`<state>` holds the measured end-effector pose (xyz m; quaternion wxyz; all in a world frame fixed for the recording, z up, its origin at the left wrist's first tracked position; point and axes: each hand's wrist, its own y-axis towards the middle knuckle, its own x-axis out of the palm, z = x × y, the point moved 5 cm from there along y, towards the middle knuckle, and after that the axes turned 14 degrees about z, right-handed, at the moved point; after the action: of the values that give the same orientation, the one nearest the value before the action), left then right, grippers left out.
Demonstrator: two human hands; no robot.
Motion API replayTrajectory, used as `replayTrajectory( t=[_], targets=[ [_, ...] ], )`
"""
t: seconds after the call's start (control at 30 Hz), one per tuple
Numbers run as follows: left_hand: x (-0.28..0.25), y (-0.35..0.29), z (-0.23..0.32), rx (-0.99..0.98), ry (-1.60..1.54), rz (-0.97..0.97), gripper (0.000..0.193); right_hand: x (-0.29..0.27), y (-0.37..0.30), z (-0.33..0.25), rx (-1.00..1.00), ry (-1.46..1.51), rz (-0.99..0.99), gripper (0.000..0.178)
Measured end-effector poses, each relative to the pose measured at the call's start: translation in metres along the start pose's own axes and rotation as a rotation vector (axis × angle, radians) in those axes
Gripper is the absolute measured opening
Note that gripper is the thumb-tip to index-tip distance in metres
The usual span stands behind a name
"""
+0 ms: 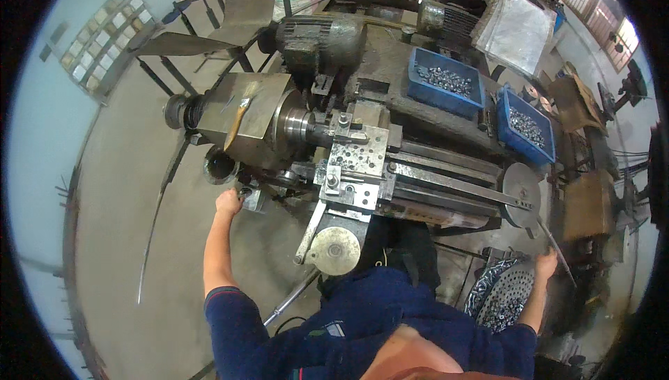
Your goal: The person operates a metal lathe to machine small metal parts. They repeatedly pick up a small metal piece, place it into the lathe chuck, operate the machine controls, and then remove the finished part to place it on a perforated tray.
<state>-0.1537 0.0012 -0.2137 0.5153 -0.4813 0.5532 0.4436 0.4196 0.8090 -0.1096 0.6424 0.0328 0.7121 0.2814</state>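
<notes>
My left hand (229,202) is closed like a fist beside the headstock (244,112) of a small metal lathe. What it grips, against a small metal part at the machine's lower left, is too hidden to name. At the far right my right hand (546,264) is at a thin metal rod (562,261) and looks closed on it. That rod slants down from near a round steel disc (521,188) at the end of the lathe bed. Between my arms lies the cross slide (359,150) with its tool blocks, and a round handwheel (334,250) below it.
Two blue bins (446,100) (524,144) of small metal parts stand behind the bed. A perforated basket (503,296) with more parts sits by my right forearm. A wooden-handled brush (237,123) rests on the headstock. An electric motor (320,40) stands behind it.
</notes>
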Motion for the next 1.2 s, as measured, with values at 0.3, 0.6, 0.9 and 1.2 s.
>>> replayTrajectory(
  t=[0.3, 0.6, 0.9, 1.2],
  targets=[
    [0.029, -0.022, 0.050, -0.774, -0.386, 0.349, 0.041, -0.046, -0.042, -0.038, 0.120, 0.283, -0.130, 0.031],
    [0.038, -0.014, 0.002, -0.103, -0.095, 0.087, 0.039, -0.109, 0.028, -0.189, -0.164, 0.560, -0.010, 0.027],
    [-0.109, -0.030, -0.021, -0.167, -0.350, 0.217, 0.041, -0.216, -0.051, -0.525, -1.037, 1.191, -0.190, 0.037],
    [-0.149, -0.158, -0.220, -0.537, 0.079, 0.524, 0.046, -0.214, -0.148, -0.667, -1.405, 0.716, -0.341, 0.023]
  ],
)
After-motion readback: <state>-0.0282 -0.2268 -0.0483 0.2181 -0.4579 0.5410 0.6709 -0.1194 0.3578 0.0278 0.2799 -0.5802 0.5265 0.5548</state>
